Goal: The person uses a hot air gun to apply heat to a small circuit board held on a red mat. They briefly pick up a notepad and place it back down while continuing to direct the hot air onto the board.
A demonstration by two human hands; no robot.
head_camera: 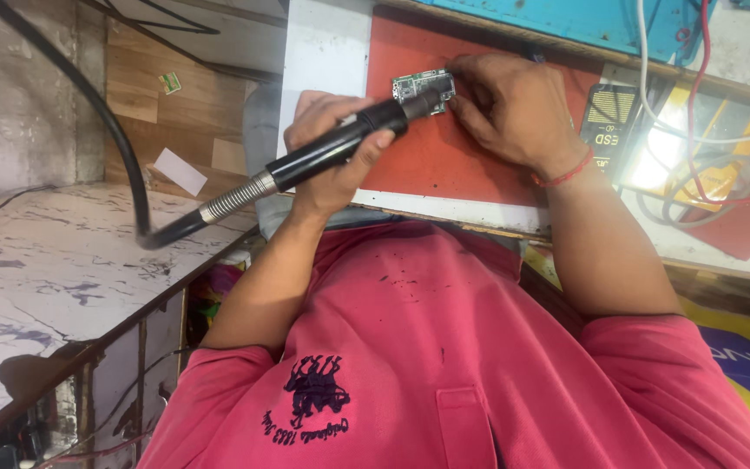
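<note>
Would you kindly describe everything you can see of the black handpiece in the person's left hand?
The black handpiece is a slim, glossy, pen-like cylinder, plastic by the look of it. Its rear end has a coiled metal spring collar that leads into a thick black hose curving away up and to the left. The left hand grips it mid-body, lying slantwise. Its front end rests at the small green circuit board, which the right hand holds on the red mat. The tip itself is too small to make out.

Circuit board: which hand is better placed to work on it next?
Left, probably. The left hand grips the black handpiece, its tip at the circuit board; the right hand steadies the board's edge.
</note>
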